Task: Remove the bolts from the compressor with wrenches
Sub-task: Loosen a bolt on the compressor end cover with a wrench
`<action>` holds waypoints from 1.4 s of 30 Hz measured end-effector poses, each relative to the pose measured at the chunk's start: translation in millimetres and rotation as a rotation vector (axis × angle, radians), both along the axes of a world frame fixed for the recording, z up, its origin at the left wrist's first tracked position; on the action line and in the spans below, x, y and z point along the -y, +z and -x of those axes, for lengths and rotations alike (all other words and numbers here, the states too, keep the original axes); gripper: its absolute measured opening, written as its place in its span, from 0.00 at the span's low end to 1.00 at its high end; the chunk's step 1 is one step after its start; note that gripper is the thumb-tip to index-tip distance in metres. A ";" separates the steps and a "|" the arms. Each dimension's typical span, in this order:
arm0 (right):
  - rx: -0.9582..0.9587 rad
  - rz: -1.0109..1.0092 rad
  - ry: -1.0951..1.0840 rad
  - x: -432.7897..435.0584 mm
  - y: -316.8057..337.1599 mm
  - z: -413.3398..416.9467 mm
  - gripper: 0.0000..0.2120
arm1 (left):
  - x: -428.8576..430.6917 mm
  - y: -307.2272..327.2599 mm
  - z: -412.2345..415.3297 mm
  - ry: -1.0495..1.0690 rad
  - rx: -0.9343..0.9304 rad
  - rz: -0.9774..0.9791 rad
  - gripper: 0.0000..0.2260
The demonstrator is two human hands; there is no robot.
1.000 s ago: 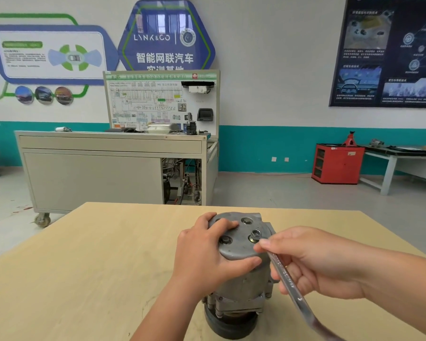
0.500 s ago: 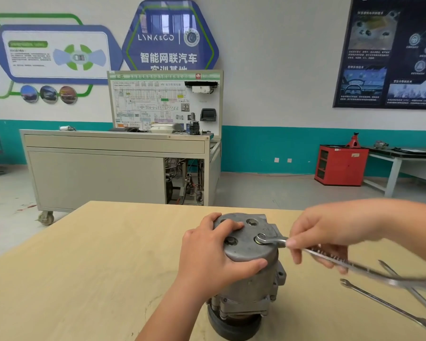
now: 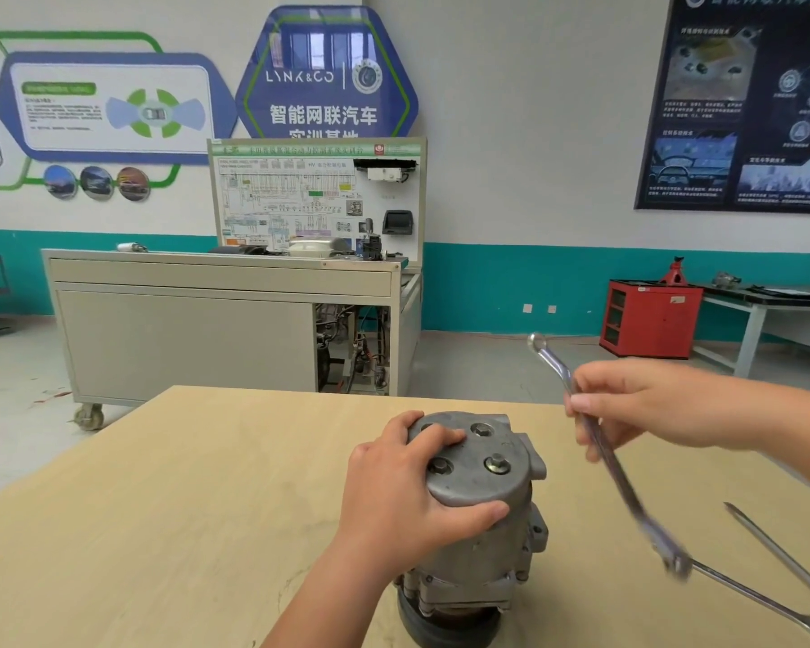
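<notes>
Compressor [image 3: 487, 530] stands upright at the desk's [image 3: 160, 507] near edge. Left hand [image 3: 394, 498] grip curls over its top plate; bolts [image 3: 496, 463] seated. Right hand [image 3: 637, 409] grip pinches a wrench [image 3: 618, 477], held aloft right of the compressor, clear of it. Two further wrenches [image 3: 758, 598] lie far right.

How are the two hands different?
The left hand grips the top of the compressor, while the right hand holds a wrench. The left hand rests low on the compressor; the right hand is up in the air beside it, wrench off the bolts. Both hands are bare.
</notes>
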State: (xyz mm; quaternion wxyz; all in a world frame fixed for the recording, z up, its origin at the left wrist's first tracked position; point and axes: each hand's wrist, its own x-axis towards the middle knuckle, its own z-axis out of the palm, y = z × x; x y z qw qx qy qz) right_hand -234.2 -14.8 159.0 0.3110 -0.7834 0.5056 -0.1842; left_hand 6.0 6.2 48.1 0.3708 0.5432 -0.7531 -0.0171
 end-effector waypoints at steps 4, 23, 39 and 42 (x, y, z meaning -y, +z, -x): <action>0.237 -0.322 0.013 -34.0 -25.4 -20.8 0.10 | -0.1 0.0 2.3 0.002 -0.004 0.014 0.38; -0.308 -0.238 0.045 -31.9 -1.2 -28.9 0.16 | -0.7 -0.9 0.0 0.004 -0.002 0.003 0.38; 0.053 -0.207 0.005 -25.3 -20.0 -13.9 0.11 | -0.9 -2.0 1.5 0.012 -0.005 -0.006 0.38; 0.105 -0.328 0.027 -38.9 -23.3 -26.1 0.06 | -0.1 -2.1 3.0 0.016 0.003 -0.003 0.39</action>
